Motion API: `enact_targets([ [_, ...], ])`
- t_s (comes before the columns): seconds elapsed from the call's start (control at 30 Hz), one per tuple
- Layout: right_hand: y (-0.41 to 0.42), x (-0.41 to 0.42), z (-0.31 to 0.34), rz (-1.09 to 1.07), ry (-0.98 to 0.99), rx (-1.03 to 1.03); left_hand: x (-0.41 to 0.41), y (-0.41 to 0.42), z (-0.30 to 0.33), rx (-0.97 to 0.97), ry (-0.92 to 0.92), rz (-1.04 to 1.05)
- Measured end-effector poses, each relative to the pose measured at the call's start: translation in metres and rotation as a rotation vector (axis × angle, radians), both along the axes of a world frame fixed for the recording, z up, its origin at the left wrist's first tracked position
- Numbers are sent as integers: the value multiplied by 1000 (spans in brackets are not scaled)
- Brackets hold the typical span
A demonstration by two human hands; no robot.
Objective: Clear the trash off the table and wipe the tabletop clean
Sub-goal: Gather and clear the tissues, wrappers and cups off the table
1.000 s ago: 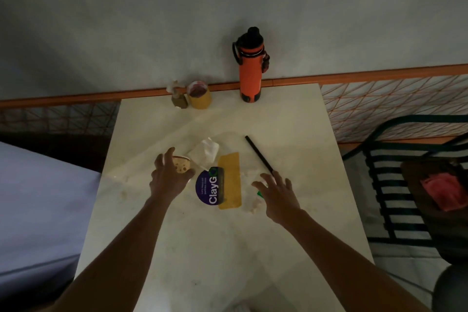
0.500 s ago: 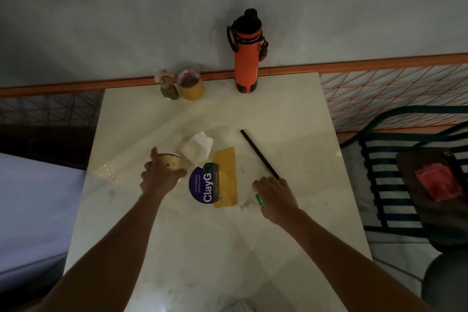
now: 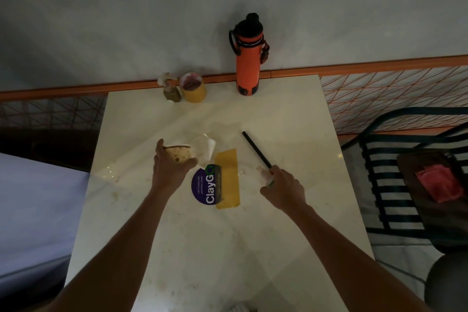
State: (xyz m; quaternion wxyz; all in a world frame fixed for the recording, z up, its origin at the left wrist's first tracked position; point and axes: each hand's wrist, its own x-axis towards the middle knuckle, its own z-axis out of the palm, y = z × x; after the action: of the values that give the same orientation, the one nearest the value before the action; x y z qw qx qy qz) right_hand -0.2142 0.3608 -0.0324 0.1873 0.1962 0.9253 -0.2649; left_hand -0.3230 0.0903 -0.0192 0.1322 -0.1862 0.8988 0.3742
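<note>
table [image 3: 278, 223]: pale, stained | on it: orange bottle [image 3: 247, 63], yellow cup [image 3: 193, 89], black straw [image 3: 255, 149], yellow card [image 3: 228, 180], white napkin [image 3: 205, 146]

Both forearms are bare to the hands, no sleeves showing.

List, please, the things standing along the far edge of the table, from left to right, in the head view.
Small brown bottle with a white top → yellow cup → orange water bottle with a black cap.

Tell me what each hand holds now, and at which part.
The left hand grips a small paper cup around its side wall. The right hand pinches a small crumpled scrap with a green bit at its fingertips; the exact part cannot be told.
</note>
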Motion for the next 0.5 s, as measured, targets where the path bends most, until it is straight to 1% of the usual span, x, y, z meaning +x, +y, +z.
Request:
enact_targets([
  [0.13, 4, -8, 1, -65, 26, 45, -17, 12, 9, 53, 6, -21],
  [0.2, 6, -11, 0, -92, 30, 67, -25, 17, 10, 48, 10, -61],
  [0.3, 9, -15, -4, -116, 37, 92, -31, 26, 9, 19, -34, -147],
  [0.5, 14, -20, -15, -117, 20, 116, -31, 36, 3, -27, -152, -254],
])
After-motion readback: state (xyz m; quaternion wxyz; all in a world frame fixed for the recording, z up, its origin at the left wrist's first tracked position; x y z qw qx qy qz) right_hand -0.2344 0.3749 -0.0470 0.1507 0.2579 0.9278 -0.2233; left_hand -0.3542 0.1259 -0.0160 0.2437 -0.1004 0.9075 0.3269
